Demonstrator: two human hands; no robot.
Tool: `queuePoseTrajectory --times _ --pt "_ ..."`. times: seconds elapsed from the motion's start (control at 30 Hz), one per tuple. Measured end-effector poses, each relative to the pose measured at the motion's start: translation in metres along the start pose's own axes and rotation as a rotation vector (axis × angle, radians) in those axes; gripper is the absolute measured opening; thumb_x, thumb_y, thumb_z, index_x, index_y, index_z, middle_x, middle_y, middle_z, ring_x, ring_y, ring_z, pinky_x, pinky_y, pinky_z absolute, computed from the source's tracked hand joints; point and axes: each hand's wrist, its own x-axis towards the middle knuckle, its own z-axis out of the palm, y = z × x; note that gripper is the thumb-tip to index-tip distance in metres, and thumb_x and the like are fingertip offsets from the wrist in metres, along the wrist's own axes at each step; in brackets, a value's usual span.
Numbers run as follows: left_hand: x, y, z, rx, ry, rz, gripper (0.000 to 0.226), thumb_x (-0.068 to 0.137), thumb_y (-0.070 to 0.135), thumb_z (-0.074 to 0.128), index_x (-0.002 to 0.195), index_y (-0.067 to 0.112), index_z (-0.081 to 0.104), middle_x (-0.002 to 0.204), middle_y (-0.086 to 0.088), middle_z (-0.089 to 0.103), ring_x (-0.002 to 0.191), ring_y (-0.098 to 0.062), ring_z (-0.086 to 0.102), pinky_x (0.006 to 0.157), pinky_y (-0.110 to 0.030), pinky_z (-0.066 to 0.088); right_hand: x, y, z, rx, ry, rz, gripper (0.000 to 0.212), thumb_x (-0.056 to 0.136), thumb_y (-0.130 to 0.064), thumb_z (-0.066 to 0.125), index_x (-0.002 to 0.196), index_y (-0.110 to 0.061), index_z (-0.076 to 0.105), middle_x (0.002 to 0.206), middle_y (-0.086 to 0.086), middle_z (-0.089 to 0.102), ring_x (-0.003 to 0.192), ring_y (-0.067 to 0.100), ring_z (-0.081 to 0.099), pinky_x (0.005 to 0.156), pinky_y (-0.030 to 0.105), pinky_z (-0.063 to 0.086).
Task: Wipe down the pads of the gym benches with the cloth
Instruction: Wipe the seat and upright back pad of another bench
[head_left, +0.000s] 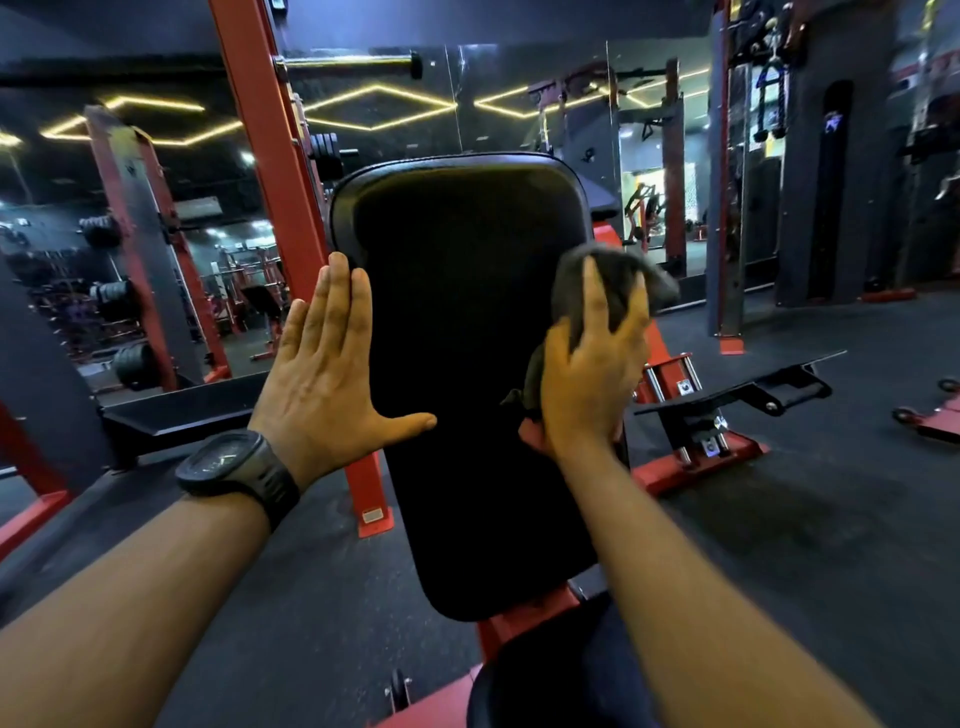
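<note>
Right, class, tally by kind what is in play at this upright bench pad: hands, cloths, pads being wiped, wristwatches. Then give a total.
Hands: 2, the left hand and the right hand
Cloths: 1, the grey cloth
Pads being wiped: 1, the black back pad
Wristwatches: 1, the black wristwatch
Total: 5

A black upright back pad (467, 364) is seen on a red bench frame (524, 623). The left hand (332, 364), with a black wristwatch (236, 462) worn at the wrist, is laid flat against the pad's left edge, fingers straight. A grey cloth (618, 280) is held on the right edge by the right hand (587, 379), fingers curled over it.
</note>
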Motion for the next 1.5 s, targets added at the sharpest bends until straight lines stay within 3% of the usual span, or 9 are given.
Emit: queuePoseTrajectory --times 0.1,0.3,0.5,0.67,0.8,1.0,1.13,1.3,1.5 --pt "0.000 0.001 0.004 0.028 0.007 -0.010 0.141 0.061 0.093 0.042 0.156 0.006 -0.016 0.164 -0.014 -0.022 0.152 -0.029 -0.016 0.122 -0.059 0.008 -0.062 -0.022 -0.001 0.021 -0.025 0.173 0.062 0.093 -0.027 0.054 0.150 -0.043 0.038 0.164 0.008 0.019 0.130 0.041 0.041 0.100 0.055 0.047" --pt "-0.003 0.002 0.011 0.045 0.016 -0.005 0.142 0.060 0.093 0.044 0.157 0.005 -0.011 0.165 -0.017 -0.016 0.153 -0.032 -0.012 0.121 -0.061 0.009 -0.042 -0.034 0.001 -0.056 -0.083 -0.570 0.056 0.094 -0.032 0.059 0.145 -0.045 0.039 0.159 0.003 0.023 0.126 0.037 0.047 0.090 0.049 0.048" --pt "-0.008 -0.002 0.007 0.032 -0.051 0.019 0.147 0.057 0.091 0.055 0.155 0.010 -0.019 0.162 -0.009 -0.029 0.151 -0.027 -0.021 0.123 -0.058 0.005 -0.097 -0.019 0.002 -0.002 0.020 0.198 0.062 0.089 -0.024 0.056 0.148 -0.040 0.043 0.163 0.010 0.023 0.129 0.042 0.041 0.096 0.057 0.049" --pt "-0.012 -0.013 0.005 0.028 -0.038 0.067 0.127 0.070 0.086 0.042 0.157 0.012 -0.015 0.164 -0.009 -0.025 0.152 -0.025 -0.017 0.124 -0.054 0.003 -0.136 -0.059 0.005 0.047 -0.096 -0.434 0.056 0.093 -0.032 0.063 0.144 -0.043 0.043 0.158 0.005 0.027 0.122 0.037 0.047 0.092 0.047 0.050" --pt "-0.012 -0.013 0.006 0.034 -0.024 0.077 0.127 0.071 0.085 0.043 0.158 0.011 -0.011 0.165 -0.009 -0.021 0.153 -0.026 -0.015 0.124 -0.053 0.005 -0.072 -0.037 0.003 -0.001 -0.069 -0.665 0.050 0.095 -0.029 0.060 0.142 -0.041 0.051 0.157 0.005 0.029 0.123 0.037 0.051 0.094 0.046 0.046" --pt "-0.018 -0.007 0.010 0.027 -0.036 0.054 0.128 0.070 0.086 0.042 0.156 0.011 -0.016 0.163 -0.008 -0.026 0.152 -0.025 -0.019 0.124 -0.051 0.001 -0.135 -0.022 0.001 0.032 -0.002 0.084 0.062 0.089 -0.027 0.052 0.147 -0.042 0.038 0.161 0.009 0.026 0.128 0.038 0.043 0.094 0.056 0.051" --pt "-0.019 -0.002 0.015 -0.019 -0.034 0.045 0.129 0.070 0.087 0.041 0.157 0.009 -0.014 0.163 -0.010 -0.025 0.152 -0.025 -0.019 0.124 -0.050 0.000 -0.177 -0.041 -0.003 0.051 -0.116 -0.180 0.056 0.090 -0.030 0.056 0.143 -0.042 0.043 0.159 0.005 0.026 0.123 0.036 0.045 0.089 0.049 0.054" --pt "-0.023 0.000 0.018 -0.014 -0.016 0.045 0.125 0.070 0.082 0.044 0.158 0.010 -0.010 0.164 -0.010 -0.021 0.152 -0.025 -0.017 0.124 -0.051 0.001 -0.090 -0.014 -0.004 -0.053 -0.080 -0.499 0.055 0.094 -0.031 0.057 0.145 -0.041 0.041 0.159 0.008 0.028 0.121 0.042 0.049 0.092 0.050 0.049" --pt "-0.023 0.005 0.022 -0.030 -0.010 0.025 0.130 0.067 0.080 0.049 0.157 0.011 -0.015 0.163 -0.008 -0.025 0.152 -0.024 -0.019 0.123 -0.050 0.000 -0.098 0.013 -0.008 0.023 0.012 0.176 0.064 0.088 -0.019 0.057 0.148 -0.035 0.045 0.161 0.013 0.028 0.129 0.042 0.042 0.102 0.052 0.045"
